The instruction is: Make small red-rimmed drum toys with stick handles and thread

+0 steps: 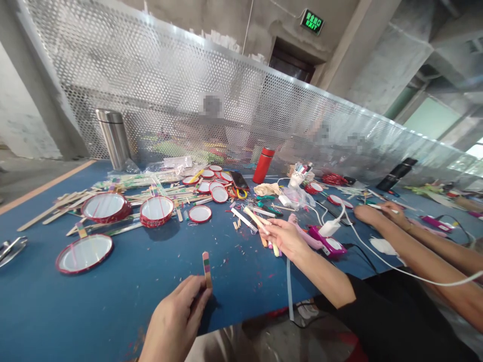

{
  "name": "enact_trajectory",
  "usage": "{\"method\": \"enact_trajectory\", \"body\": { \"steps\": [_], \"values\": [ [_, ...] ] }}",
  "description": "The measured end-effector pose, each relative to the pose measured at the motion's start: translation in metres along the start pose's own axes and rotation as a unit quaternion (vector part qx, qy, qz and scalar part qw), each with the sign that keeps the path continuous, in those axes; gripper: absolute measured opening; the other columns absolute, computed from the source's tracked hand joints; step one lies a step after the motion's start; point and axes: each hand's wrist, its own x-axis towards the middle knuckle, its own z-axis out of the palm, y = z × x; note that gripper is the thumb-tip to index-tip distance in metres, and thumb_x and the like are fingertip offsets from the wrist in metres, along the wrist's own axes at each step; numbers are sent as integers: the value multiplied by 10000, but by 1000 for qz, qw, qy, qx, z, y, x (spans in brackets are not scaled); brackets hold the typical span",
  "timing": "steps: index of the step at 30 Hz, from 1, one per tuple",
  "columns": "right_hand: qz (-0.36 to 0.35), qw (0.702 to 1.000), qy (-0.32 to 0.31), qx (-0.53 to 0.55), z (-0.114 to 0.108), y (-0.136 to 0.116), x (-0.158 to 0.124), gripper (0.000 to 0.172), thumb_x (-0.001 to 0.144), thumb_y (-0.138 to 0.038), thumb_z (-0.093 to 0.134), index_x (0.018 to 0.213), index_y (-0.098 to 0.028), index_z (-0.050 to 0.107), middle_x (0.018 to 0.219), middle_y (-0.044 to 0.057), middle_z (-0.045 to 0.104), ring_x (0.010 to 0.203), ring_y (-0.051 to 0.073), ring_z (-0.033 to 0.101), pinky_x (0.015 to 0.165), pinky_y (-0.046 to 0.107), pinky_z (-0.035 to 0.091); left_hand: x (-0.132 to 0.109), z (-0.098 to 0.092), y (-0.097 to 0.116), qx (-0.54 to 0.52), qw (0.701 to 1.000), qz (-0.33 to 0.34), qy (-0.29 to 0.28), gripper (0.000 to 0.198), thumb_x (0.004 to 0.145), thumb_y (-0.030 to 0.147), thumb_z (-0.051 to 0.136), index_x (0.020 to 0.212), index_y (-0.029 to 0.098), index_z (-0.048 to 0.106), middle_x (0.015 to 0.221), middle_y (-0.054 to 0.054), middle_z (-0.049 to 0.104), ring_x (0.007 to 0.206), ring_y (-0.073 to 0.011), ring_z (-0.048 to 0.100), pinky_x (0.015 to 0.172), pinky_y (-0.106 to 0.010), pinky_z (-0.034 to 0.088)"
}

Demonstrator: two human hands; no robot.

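Across the blue bench (128,281), before a perforated screen (158,75), red-rimmed discs (199,214) clutter my reach; my left fingers (192,287) pinch a striped stick (206,264), right fingers (273,229) a pale marker (255,217).

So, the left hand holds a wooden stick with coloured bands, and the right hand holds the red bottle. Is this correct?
Not the second part: the head view shows the right hand holding a pale yellow marker, not the red bottle. The left hand does hold the wooden stick.

Blue table (124,301), perforated metal screen (151,65), concrete wall (211,15), lit exit sign (312,21)
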Motion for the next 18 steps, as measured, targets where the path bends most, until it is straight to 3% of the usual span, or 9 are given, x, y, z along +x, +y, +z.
{"method": "enact_trajectory", "body": {
  "steps": [3,7,13,18],
  "values": [
    [-1,1000,24,6,-1,-1,3,148,671,-67,697,741,-144,593,645,39,664,662,184,697,572,253,583,-2,-1,-2,2,1000,5,-5,193,907,294,457,863,255,642,782,12,705,672,-129,677,599,-167,523],
    [-5,999,37,7,0,-2,8,150,679,-67,715,719,-141,591,623,33,662,659,179,701,624,262,596,-4,-1,-3,-1,1000,1,-11,184,915,284,447,862,255,621,785,21,697,670,-119,671,595,-156,517],
    [-29,998,57,2,0,1,11,174,656,-96,754,722,-151,603,686,35,691,651,175,704,618,247,600,-3,1,-4,0,1000,-3,-22,190,926,294,433,881,254,614,808,0,696,699,-134,674,623,-174,524],
    [-45,996,73,-20,-2,-1,10,139,692,-151,743,722,-142,607,621,31,681,598,165,694,590,257,601,-3,1,-3,-16,999,-6,-32,193,931,299,427,898,258,613,834,-4,699,722,-135,677,632,-173,524]
  ]
}}
